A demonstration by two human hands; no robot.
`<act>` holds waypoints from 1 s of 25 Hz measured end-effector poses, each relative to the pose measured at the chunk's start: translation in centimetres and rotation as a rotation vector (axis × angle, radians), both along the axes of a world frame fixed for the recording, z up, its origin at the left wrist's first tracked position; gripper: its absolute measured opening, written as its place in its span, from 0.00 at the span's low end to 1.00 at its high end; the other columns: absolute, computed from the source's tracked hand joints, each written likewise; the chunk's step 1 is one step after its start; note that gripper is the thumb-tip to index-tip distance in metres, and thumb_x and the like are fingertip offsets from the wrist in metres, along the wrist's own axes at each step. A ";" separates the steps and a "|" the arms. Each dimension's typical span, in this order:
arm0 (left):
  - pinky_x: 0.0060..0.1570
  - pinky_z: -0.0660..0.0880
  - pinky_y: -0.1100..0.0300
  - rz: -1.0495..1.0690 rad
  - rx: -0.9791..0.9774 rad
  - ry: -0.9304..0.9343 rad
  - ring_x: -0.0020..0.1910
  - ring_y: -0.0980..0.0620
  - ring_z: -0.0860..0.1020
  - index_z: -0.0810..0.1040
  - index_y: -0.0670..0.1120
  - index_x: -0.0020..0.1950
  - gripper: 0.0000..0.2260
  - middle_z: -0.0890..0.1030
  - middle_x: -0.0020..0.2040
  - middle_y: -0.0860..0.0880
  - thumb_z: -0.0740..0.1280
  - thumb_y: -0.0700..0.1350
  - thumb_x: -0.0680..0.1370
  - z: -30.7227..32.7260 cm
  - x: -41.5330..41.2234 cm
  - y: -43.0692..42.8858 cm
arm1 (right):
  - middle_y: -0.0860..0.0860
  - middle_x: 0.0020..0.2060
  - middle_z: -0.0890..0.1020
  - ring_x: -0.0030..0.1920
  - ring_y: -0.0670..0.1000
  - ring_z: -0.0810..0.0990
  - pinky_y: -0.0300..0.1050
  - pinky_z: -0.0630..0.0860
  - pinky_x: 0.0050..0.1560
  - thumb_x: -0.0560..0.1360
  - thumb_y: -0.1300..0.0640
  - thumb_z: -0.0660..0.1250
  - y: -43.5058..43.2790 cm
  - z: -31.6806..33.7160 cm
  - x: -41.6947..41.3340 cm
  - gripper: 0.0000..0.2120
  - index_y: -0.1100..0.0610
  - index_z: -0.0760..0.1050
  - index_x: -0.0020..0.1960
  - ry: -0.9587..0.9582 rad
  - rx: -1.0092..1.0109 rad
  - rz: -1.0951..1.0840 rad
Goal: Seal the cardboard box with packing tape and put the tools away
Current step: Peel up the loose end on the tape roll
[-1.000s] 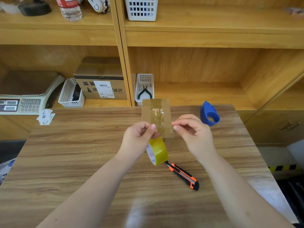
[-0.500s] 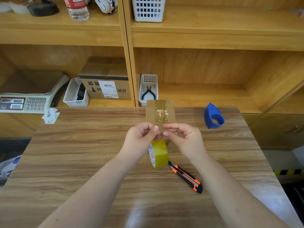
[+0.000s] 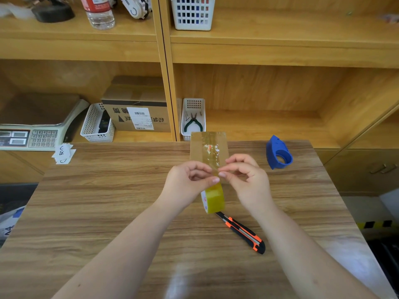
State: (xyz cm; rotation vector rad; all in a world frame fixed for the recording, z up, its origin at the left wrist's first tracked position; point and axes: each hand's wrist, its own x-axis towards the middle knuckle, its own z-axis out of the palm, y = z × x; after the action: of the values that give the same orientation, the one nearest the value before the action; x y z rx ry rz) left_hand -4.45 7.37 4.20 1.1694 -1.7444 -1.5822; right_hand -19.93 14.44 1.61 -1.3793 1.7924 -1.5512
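Observation:
A small cardboard box (image 3: 208,147) with old tape on its lid stands at the middle of the wooden table (image 3: 103,203). Just in front of it, my left hand (image 3: 187,183) holds a yellowish roll of packing tape (image 3: 213,198) upright above the table. My right hand (image 3: 246,180) meets it fingertip to fingertip, pinching at the tape's loose end over the near edge of the box. An orange and black utility knife (image 3: 243,233) lies on the table below my right wrist. A blue tape dispenser (image 3: 278,155) rests at the far right of the table.
Wooden shelves rise behind the table. A white basket (image 3: 193,104) with pliers sits right behind the box. A larger labelled carton (image 3: 138,113), another white basket (image 3: 95,124) and a weighing scale (image 3: 32,130) fill the left shelf. Paper slips (image 3: 63,153) lie at the table's far left corner.
My right hand has moved left from beside the box and closed in on my left hand's fingertips at the tape roll. The roll has stayed in front of the box.

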 end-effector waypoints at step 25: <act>0.61 0.72 0.56 -0.137 -0.131 -0.132 0.65 0.60 0.69 0.72 0.63 0.62 0.32 0.73 0.63 0.61 0.81 0.52 0.62 -1.1 -0.2 -1.9 | 0.43 0.40 0.84 0.51 0.46 0.77 0.51 0.73 0.57 0.68 0.59 0.75 -0.7 2.9 -1.4 0.07 0.47 0.84 0.41 0.054 0.087 0.119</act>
State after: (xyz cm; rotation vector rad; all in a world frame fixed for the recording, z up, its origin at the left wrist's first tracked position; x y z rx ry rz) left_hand -4.60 5.42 3.06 1.1340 -2.0192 -1.4702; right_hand -21.38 13.77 4.55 -1.4705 1.7522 -1.3717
